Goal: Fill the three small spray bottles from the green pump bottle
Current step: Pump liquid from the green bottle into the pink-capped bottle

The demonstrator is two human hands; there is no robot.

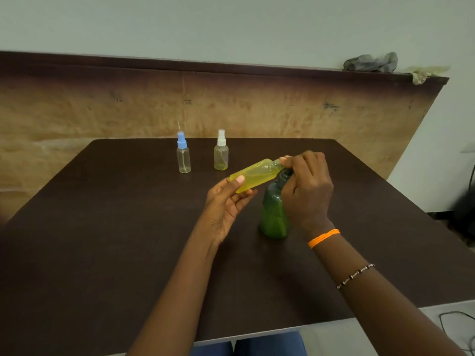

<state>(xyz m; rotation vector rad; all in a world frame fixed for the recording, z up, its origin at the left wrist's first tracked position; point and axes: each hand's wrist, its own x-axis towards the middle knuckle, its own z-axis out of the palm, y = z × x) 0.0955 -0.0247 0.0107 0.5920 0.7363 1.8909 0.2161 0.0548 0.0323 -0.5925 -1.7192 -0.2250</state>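
Note:
My left hand (226,204) holds a small yellow-tinted spray bottle (257,174) by its base, tilted so its uncapped neck points right toward the top of the green pump bottle (273,217). My right hand (305,191) is closed over the pump head of that green bottle, which stands on the dark table (102,227). The pump nozzle is hidden under my fingers. Two more small spray bottles stand upright farther back: one with a blue cap (183,154), clear and nearly empty, and one with a white cap (221,151) holding a little yellow-green liquid.
A brown board (102,106) leans against the wall behind the table. Crumpled cloths (370,63) lie on its top edge at the right. Cables (460,327) lie on the floor at lower right. My blue-trousered knees (246,346) show below the table's near edge.

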